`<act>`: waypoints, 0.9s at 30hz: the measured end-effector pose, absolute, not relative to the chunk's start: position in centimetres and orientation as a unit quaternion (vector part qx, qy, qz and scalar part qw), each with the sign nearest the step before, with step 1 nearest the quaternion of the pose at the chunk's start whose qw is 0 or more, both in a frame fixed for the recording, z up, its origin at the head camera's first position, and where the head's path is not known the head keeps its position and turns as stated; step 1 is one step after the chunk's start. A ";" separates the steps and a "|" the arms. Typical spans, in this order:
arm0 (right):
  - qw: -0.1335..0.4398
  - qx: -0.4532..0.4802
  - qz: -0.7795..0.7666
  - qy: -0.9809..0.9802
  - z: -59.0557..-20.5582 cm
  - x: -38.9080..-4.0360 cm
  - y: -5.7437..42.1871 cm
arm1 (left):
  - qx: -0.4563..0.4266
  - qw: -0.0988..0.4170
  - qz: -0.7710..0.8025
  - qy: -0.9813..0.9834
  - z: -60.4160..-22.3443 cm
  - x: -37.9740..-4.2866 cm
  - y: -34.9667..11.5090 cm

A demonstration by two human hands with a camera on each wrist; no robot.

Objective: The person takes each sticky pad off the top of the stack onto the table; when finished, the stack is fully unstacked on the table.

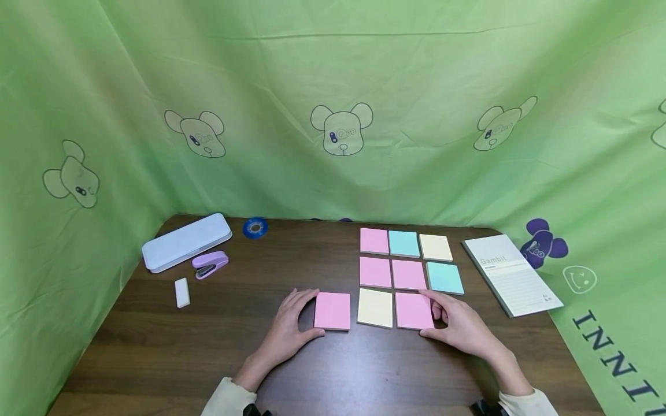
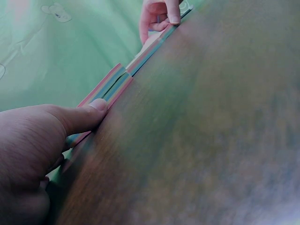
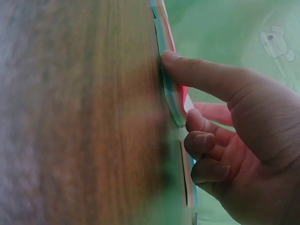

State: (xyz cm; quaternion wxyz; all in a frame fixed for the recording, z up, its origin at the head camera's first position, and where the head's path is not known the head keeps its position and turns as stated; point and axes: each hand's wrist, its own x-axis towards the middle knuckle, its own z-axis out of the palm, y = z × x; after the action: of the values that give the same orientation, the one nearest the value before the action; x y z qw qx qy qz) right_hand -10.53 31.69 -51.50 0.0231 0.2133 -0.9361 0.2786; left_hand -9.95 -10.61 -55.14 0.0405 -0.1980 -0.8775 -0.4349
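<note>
My left hand (image 1: 291,320) grips a pink-topped sticky note pad (image 1: 332,311) by its near and far edges, thumb in front. In the left wrist view a dark line splits the striped side of this sticky note stack (image 2: 112,84) into two layers. The right hand (image 1: 458,325) pinches another pink sticky note pad (image 1: 413,310) at its right side, thumb at the near corner and index finger at the far one. Its other fingers (image 3: 206,168) are curled in. Between the two held pads lies a cream sticky note pad (image 1: 375,308).
Behind are more sticky note pads in two rows: pink (image 1: 374,241), blue (image 1: 403,244), cream (image 1: 436,247), then two pink and a blue (image 1: 444,278). A notebook (image 1: 512,274) lies right. At left are a white case (image 1: 187,242), purple stapler (image 1: 210,264), eraser (image 1: 182,293) and blue tape roll (image 1: 255,227).
</note>
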 end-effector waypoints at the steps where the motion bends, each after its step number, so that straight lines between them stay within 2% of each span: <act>1: 0.025 0.213 0.274 -0.938 -51.5 -10.5 31.7 | -0.198 0.041 -0.435 -0.878 -55.1 -9.9 -10.6; 10: 0.024 0.223 0.279 -0.934 -51.5 -10.4 31.6 | -0.183 0.014 -0.446 -0.876 -55.0 -9.9 -10.6; 22: 0.054 0.241 0.305 -0.920 -51.4 -10.6 29.8 | -0.195 0.035 -0.444 -0.874 -55.2 -9.9 -10.6; 27: 0.053 0.243 0.327 -0.912 -51.1 -10.7 27.7 | -0.182 0.019 -0.454 -0.872 -55.0 -9.8 -10.6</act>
State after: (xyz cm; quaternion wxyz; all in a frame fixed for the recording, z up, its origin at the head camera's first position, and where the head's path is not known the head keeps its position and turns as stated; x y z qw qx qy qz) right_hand -10.73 27.66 -51.12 0.0527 0.2432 -0.9117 0.3270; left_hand -9.85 -10.60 -55.03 0.0191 -0.1818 -0.8720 -0.4541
